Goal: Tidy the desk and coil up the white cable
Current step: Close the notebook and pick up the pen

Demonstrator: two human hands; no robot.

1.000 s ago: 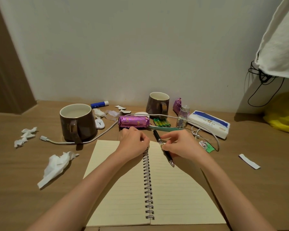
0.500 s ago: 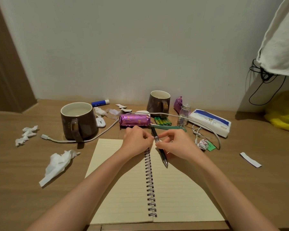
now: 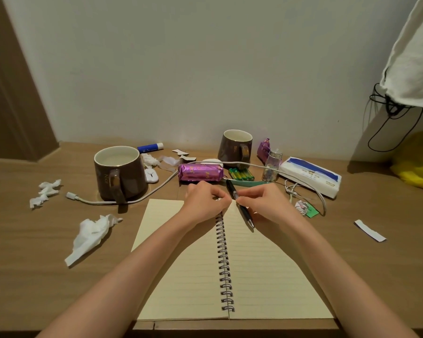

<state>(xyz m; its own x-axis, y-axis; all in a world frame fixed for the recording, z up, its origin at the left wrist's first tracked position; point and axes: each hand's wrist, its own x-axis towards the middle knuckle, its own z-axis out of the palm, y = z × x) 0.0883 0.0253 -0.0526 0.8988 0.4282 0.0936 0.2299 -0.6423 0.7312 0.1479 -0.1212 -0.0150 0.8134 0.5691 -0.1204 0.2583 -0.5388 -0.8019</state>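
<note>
Right hand (image 3: 266, 203) at frame centre: pinching a black pen (image 3: 239, 203) | Left hand (image 3: 205, 201): curling shut at the pen's upper end, grip hidden | Both resting on an open spiral notebook (image 3: 261, 272) | White cable (image 3: 156, 189): lying uncoiled behind, running from left-centre around the near mug (image 3: 119, 173)
</note>
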